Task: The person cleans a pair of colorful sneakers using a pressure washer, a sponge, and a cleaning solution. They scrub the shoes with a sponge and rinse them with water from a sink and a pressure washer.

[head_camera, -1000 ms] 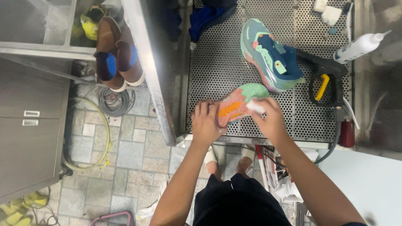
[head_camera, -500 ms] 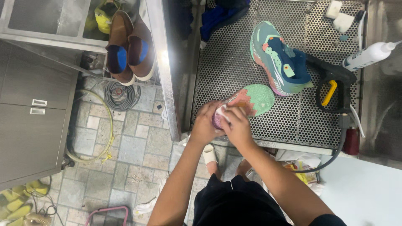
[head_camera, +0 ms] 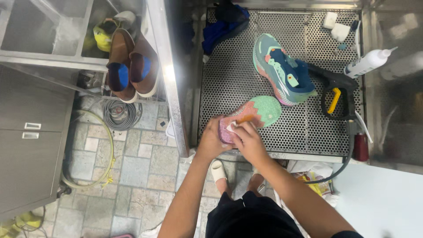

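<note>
At the lower centre of the frame, the left hand (head_camera: 212, 142) grips the near end of a shoe (head_camera: 254, 115) lying sole-up on the perforated metal tray (head_camera: 229, 79). Just to its right, the right hand (head_camera: 247, 140) presses a small white pad (head_camera: 231, 127) on the sole. The shoe's long axis runs from both hands toward the upper right; the sole is pink near them, green at the far end.

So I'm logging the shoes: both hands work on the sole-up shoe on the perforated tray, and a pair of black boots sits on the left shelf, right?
Not quite: in the head view the pair on the left shelf is brown shoes, not black boots. Both hands, left and right, do work on the sole-up shoe on the perforated tray.
</note>
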